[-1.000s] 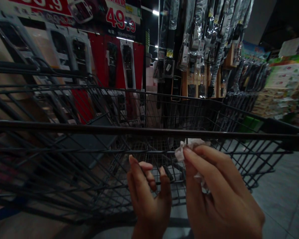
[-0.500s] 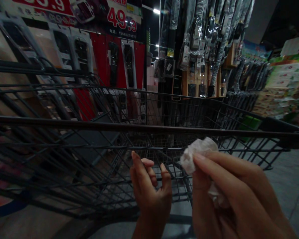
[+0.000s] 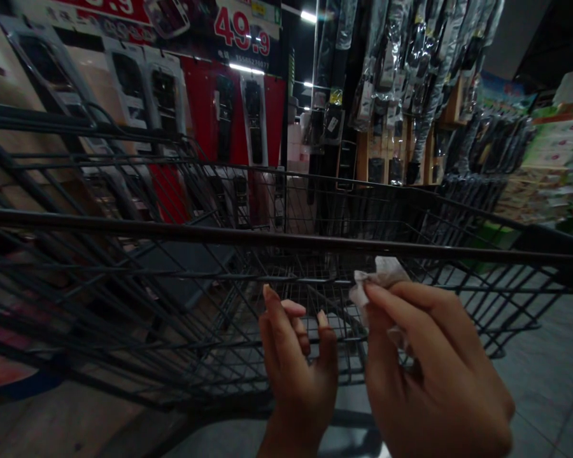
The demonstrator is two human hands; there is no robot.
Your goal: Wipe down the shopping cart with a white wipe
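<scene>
The dark-grey shopping cart of thin metal wire (image 3: 286,238) shows a criss-cross grid. In front of it, the crumpled, thin paper tissue (image 3: 386,270) is plain white. Behind the cart, a flat, solid-red panel (image 3: 200,117) hangs below a dark rectangular sign (image 3: 246,37) with white-edged red digits. Right of the cart, the grey tiled floor (image 3: 547,375) carries darker straight lines.

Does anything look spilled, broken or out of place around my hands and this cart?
Nothing looks spilled or broken, and the shopping cart shows no obvious damage. Only the white tissue pinched in your right hand looks untidy, because it's crumpled.
</scene>
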